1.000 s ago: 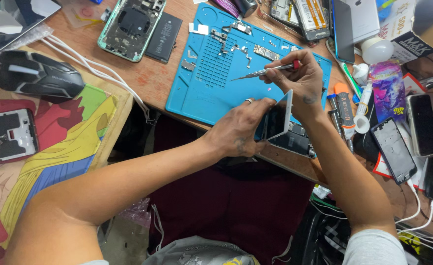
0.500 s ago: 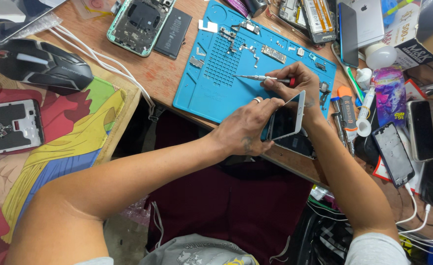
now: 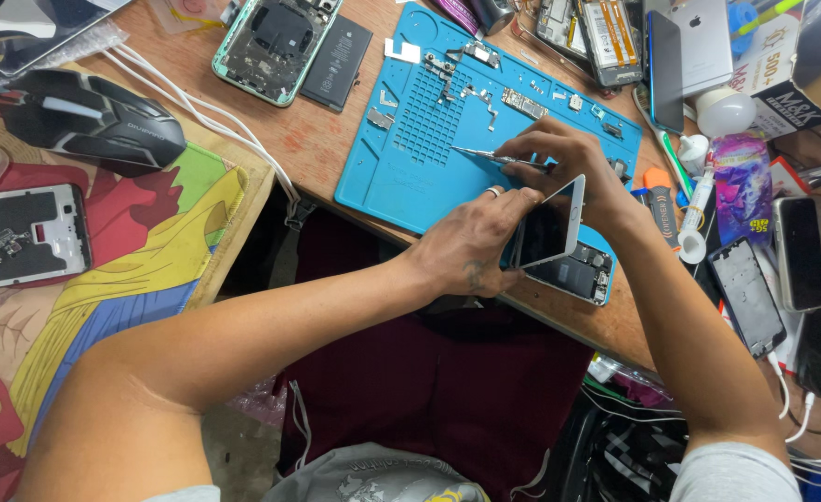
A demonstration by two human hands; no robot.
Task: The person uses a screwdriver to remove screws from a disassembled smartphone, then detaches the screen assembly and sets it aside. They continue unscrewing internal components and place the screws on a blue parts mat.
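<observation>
A phone repair workbench: blue repair mat (image 3: 410,158), opened phones (image 3: 276,42), loose parts.

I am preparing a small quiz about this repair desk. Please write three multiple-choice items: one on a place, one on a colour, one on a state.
1. Where does the black computer mouse lie?
A. on the blue mat
B. on the colourful picture mat at the far left
C. under the lifted screen

2. What colour is the rubber work mat with small screws and parts?
A. blue
B. red
C. grey

3. How is the white-edged phone screen in the left hand?
A. flat and closed
B. lifted, tilted above the open phone body
C. broken in two

Answers: 1 B, the mouse sits on the cartoon mat; 2 A, it is plainly blue; 3 B, the screen stands raised while the right hand holds thin metal tweezers.
</observation>
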